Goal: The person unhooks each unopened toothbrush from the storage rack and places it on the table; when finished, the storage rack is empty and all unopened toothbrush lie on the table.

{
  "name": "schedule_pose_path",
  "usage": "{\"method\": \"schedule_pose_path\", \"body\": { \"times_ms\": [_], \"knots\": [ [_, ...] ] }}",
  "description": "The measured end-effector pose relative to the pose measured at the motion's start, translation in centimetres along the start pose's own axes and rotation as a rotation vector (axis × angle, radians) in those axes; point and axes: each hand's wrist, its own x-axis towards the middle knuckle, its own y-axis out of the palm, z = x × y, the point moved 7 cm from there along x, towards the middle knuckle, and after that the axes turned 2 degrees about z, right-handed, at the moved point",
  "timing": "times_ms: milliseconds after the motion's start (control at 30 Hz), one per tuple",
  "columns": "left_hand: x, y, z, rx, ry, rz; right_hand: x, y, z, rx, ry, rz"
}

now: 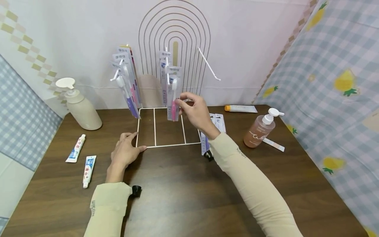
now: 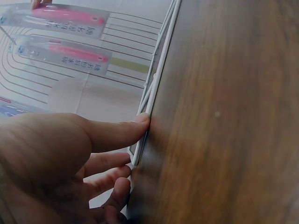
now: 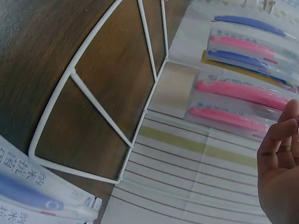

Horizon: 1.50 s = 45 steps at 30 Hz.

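Note:
My right hand (image 1: 196,113) pinches the right edge of a packaged pink toothbrush (image 1: 173,111) between thumb and fingers. That pack hangs upright at the front of the middle hook of a white wire rack (image 1: 168,145), with another packaged toothbrush (image 1: 164,74) behind it. Around the rack's front left base corner, my left hand (image 1: 125,149) has its thumb on the front wire and its fingers at the side, as the left wrist view shows closely. Several packaged toothbrushes hang on the left hook, a purple one (image 1: 131,105) foremost. The right hook (image 1: 209,64) juts forward.
More packaged toothbrushes (image 1: 205,144) lie under the right forearm. At the right are a pink pump bottle (image 1: 257,133), an orange-capped tube (image 1: 241,108) and a flat white strip (image 1: 273,144). A beige pump bottle (image 1: 84,112) and two toothpaste tubes (image 1: 76,148) are at the left.

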Motion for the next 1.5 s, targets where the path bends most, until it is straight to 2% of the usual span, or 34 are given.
{"method": "schedule_pose_path", "body": {
  "times_ms": [167,333,600,967,1100,1300,1367,1500],
  "knots": [
    [-0.1,0.0,0.1,0.004,0.002,0.007,-0.4,-1.2,-0.5,0.024,0.008,-0.023],
    [-0.1,-0.1,0.1,0.005,0.005,0.006,-1.0,-2.2,-1.7,-0.026,0.023,-0.041],
    [-0.1,0.0,-0.2,0.002,0.011,0.008,-2.5,-5.3,-4.7,-0.067,0.11,-0.117],
    [-0.2,0.0,-0.2,0.009,0.002,0.011,-5.1,-10.9,-8.6,-0.136,0.273,-0.288],
    [-0.2,-0.1,-0.1,0.012,0.004,0.014,-6.2,-12.5,-9.8,-0.175,0.333,-0.337],
    [-0.1,-0.1,0.0,0.015,0.007,0.01,-7.7,-14.1,-11.9,-0.162,0.422,-0.38],
    [-0.1,-0.1,0.0,0.013,0.005,0.01,-8.1,-14.5,-12.4,-0.195,0.453,-0.388],
    [0.0,0.0,0.1,0.009,0.003,0.008,-8.7,-15.1,-12.8,-0.336,0.531,-0.378]
  ]
}}
